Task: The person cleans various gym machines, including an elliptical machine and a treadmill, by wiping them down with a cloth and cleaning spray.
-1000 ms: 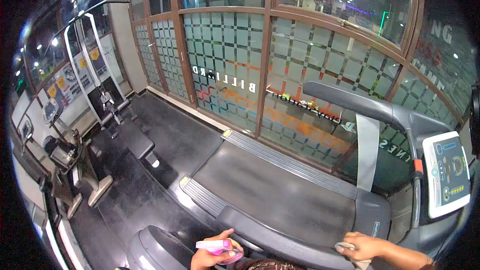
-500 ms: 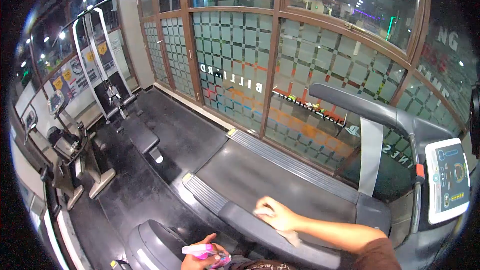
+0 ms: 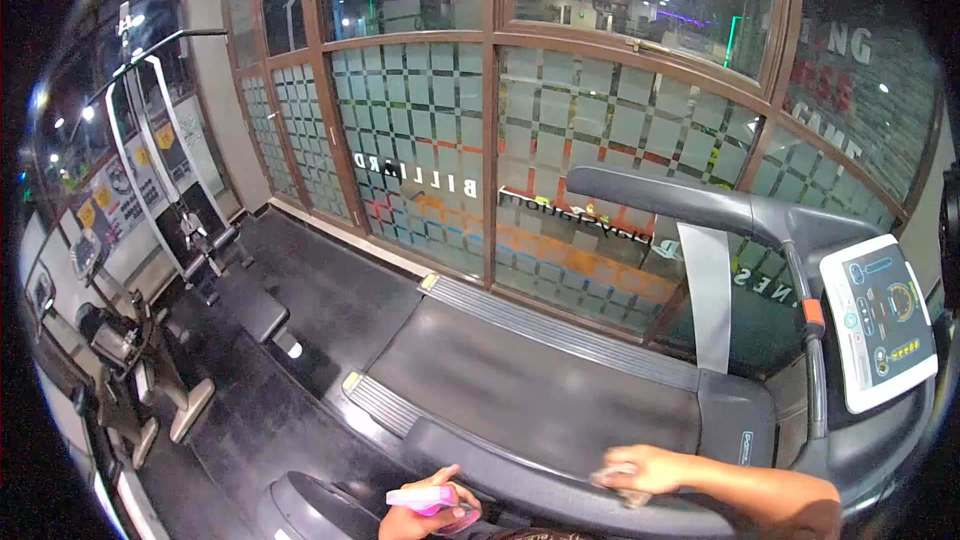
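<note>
At the bottom of the head view, my left hand (image 3: 408,524) is wrapped round a spray bottle with a pink and white trigger head (image 3: 428,499); most of the bottle is hidden by the fingers and the lower edge. My right hand (image 3: 648,466) is closed on a crumpled light cloth (image 3: 628,495). That hand is over the near side cover of a treadmill (image 3: 450,448), by the edge of its black belt (image 3: 540,370). Whether the cloth touches the cover is hard to tell.
To the right stands the treadmill's console (image 3: 880,325) with its grey handrail (image 3: 660,195). Behind runs a brown-framed glass wall (image 3: 490,140). A cable machine with a bench (image 3: 250,315) and exercise bikes (image 3: 120,340) are on the left. A dark rounded machine housing (image 3: 315,510) sits below.
My right hand has moved right and down along the treadmill's side with the cloth. My left hand has shifted slightly right with the spray bottle. The view has turned a little right.
</note>
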A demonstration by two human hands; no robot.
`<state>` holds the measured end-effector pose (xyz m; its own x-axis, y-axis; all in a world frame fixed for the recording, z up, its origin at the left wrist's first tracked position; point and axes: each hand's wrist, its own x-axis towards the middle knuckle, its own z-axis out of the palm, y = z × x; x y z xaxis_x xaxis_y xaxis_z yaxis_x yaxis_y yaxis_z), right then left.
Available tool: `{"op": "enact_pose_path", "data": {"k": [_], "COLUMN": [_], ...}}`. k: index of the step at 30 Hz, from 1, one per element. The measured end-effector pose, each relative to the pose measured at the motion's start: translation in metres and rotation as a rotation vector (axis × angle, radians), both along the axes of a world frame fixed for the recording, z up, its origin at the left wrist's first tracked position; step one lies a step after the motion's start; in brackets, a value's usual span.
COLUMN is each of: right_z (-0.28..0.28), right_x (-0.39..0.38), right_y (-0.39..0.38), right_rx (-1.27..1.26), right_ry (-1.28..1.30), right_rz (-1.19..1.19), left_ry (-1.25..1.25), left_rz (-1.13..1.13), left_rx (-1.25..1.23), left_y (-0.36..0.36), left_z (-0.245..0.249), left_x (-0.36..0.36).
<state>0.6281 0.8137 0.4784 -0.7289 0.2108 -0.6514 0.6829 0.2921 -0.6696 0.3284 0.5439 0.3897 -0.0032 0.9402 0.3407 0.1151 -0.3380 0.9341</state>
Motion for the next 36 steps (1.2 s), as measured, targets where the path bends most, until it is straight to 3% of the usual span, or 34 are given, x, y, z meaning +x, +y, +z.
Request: {"op": "enact_pose_path", "data": {"k": [1,2,4,7,10,13,16,18,19,20,21,23,24,25,26,27,30,32,34,36], "right_z": [-0.006,0.017,0.042,0.040,0.023,-0.010,-0.026,-0.024,-0.034,-0.039,-0.038,-0.090,-0.103,-0.094,-0.112,-0.106,-0.076,-0.070,-0.036,-0.034], "right_x": [0.036,0.056,0.091,0.105,0.067,0.020,-0.040,-0.089,-0.112,-0.138,-0.166,-0.227,-0.258,-0.281,-0.306,-0.321,-0.317,-0.294,-0.257,-0.211], "right_y": [0.004,0.012,0.020,0.022,0.008,-0.003,-0.020,-0.032,-0.034,-0.037,-0.043,-0.041,-0.050,-0.051,-0.049,-0.051,-0.051,-0.039,-0.040,-0.042], "right_rx": [0.218,0.171,0.131,0.198,0.225,0.327,0.304,0.293,0.283,0.270,0.162,-0.038,-0.287,-0.211,-0.404,-0.124,-0.050,0.122,0.086,0.206], "right_ry": [0.140,0.043,-0.263,-0.181,0.024,0.182,0.310,0.303,0.439,0.479,0.544,0.654,0.689,0.689,0.654,0.622,0.598,0.662,0.423,0.422], "right_rz": [0.083,0.144,0.071,0.091,0.091,0.130,0.038,-0.001,0.011,-0.028,-0.067,-0.138,-0.282,-0.184,-0.234,-0.188,0.046,0.201,0.091,0.034], "left_ry": [0.039,0.077,-0.228,-0.622,-0.503,-0.589,-0.690,-0.602,-0.553,-0.750,-0.598,-0.289,-0.218,-0.351,-0.484,-0.619,-0.486,-0.205,-0.207,-0.183], "left_rz": [-0.005,-0.009,0.055,0.115,0.161,0.137,0.158,0.169,0.174,0.241,0.281,0.344,0.299,0.299,0.298,0.301,0.193,0.080,0.058,-0.004], "left_rx": [0.017,0.034,-0.012,-0.174,-0.132,-0.048,-0.014,-0.042,-0.051,-0.092,-0.074,-0.051,-0.080,-0.082,-0.083,-0.087,-0.100,-0.082,-0.159,-0.198], "left_y": [0.002,0.004,-0.004,-0.012,-0.015,-0.027,-0.051,-0.070,-0.077,-0.083,-0.088,-0.099,-0.090,-0.082,-0.073,-0.071,-0.053,-0.037,-0.024,-0.016], "left_z": [-0.005,-0.010,-0.030,-0.018,0.008,0.019,0.006,-0.004,-0.006,0.005,-0.010,-0.050,-0.017,-0.003,0.006,0.010,0.008,0.011,0.017,0.003], "left_x": [-0.003,-0.007,0.003,0.008,0.003,-0.003,-0.013,-0.025,-0.031,-0.024,-0.030,-0.046,-0.047,-0.045,-0.041,-0.037,-0.046,-0.062,-0.065,-0.072]}}
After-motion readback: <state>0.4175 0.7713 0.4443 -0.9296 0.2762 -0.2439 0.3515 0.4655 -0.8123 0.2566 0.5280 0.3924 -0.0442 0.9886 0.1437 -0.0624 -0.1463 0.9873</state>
